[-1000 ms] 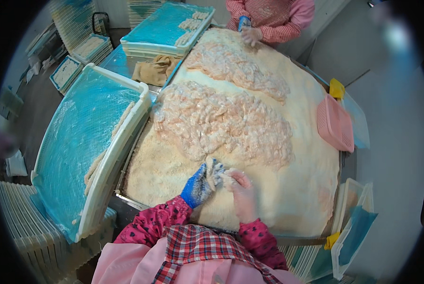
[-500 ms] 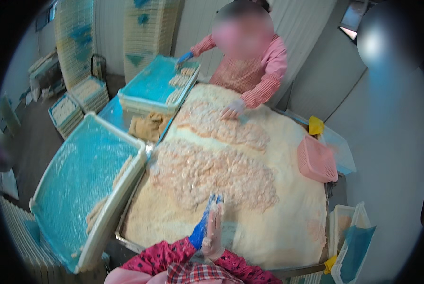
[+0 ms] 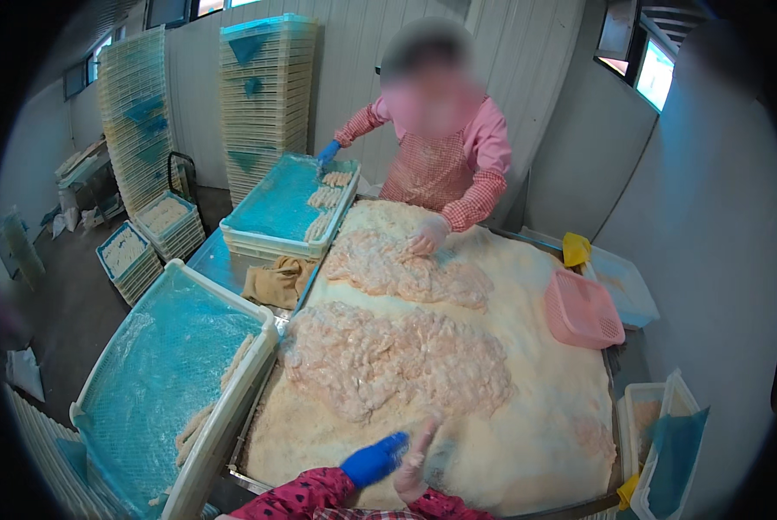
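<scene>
My left hand (image 3: pixel 376 461), in a blue glove, is over the near edge of a table thick with pale powder (image 3: pixel 545 425). My right hand (image 3: pixel 416 459), in a thin pale glove dusted with powder, stands upright just beside it. Both hold nothing; their fingers are stretched out, with a narrow gap between the palms. Just beyond them lies a broad heap of wet, pale pink, raw-looking pieces (image 3: pixel 397 355). To my left, a large white tray (image 3: pixel 254 368) lined with blue mesh has several coated strips (image 3: pixel 193 433) along its right side.
Across the table, a co-worker (image 3: pixel 440 165) has one hand on a second pink heap (image 3: pixel 388 264) and the other at a blue-lined tray (image 3: pixel 271 204). A pink basket (image 3: pixel 582 308) sits at the right edge. Crumpled brown cloth (image 3: pixel 277 282) lies between the trays; tray stacks (image 3: pixel 267 104) stand behind.
My palms, pressed together before, have come apart slightly. The head view has tilted upward, so the table sits lower in it. The co-worker's hand stays at the far heap.
</scene>
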The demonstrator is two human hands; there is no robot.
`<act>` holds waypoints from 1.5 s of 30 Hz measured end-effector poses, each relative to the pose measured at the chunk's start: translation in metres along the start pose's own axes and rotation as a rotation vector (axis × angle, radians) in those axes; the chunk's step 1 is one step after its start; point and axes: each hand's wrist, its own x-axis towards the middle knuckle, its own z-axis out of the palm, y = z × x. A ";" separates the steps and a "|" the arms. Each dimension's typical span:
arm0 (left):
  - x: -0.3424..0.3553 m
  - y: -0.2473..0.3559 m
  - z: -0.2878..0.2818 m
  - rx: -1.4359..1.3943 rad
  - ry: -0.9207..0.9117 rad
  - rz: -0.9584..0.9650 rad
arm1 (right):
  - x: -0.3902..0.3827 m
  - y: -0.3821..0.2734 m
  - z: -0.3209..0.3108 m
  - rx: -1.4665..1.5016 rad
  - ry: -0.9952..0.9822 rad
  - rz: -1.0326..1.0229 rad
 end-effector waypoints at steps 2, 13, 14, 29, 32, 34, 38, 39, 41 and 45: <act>0.001 -0.019 0.009 -0.222 0.103 0.066 | 0.006 -0.009 -0.003 0.007 -0.028 -0.073; 0.007 0.066 0.057 -0.905 0.797 0.815 | 0.001 -0.049 0.003 0.036 -0.231 -0.101; 0.003 0.058 0.064 -0.896 0.764 0.792 | 0.001 -0.043 0.002 -0.040 -0.225 -0.092; -0.034 0.017 -0.012 -1.534 0.368 0.122 | 0.032 0.034 -0.037 -0.069 0.002 0.164; -0.084 0.006 -0.030 -1.637 0.505 0.101 | 0.080 0.052 -0.104 -0.636 0.124 0.155; -0.105 0.009 -0.035 -1.659 0.525 0.070 | 0.089 0.108 -0.146 -0.835 0.113 0.141; -0.133 0.024 -0.046 -1.727 0.625 0.053 | 0.107 0.122 -0.150 -0.707 0.083 0.396; -0.138 0.018 -0.050 -1.939 0.532 0.235 | 0.108 0.129 -0.160 -0.604 0.117 0.382; -0.164 0.039 -0.086 -1.960 0.805 0.267 | 0.108 0.135 -0.178 -0.702 0.042 0.349; -0.298 0.013 -0.152 -0.994 1.477 0.315 | 0.124 0.119 -0.168 -0.714 -0.064 0.430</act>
